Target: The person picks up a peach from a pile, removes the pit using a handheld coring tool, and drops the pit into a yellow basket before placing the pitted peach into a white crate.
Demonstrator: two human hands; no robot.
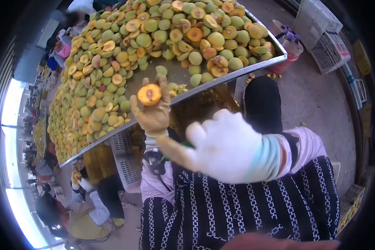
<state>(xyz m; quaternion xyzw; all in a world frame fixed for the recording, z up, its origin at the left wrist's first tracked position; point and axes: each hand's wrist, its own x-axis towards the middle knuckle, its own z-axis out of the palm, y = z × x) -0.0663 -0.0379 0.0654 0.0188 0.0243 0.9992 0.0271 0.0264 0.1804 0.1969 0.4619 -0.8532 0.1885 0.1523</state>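
My left hand (154,118), in a tan-stained glove, holds a halved peach (149,95) between thumb and fingers, its orange cut face and pit hollow turned toward me. Closer to the camera is my right hand (225,143) in a white glove, apart from the fruit. One yellowed digit points left, the others look bent, and motion blurs them; whether anything is in that hand I cannot make out. Just past my left hand, the metal-edged table (148,77) carries a big heap of whole and cut peaches (166,25).
Below the table edge stand a white plastic crate (127,160) and a yellow-brown crate (99,164). A red bucket (289,52) and stacked white crates (321,37) are at the right. Another person (87,208) sits at lower left. Fruit pieces (275,76) lie on the floor.
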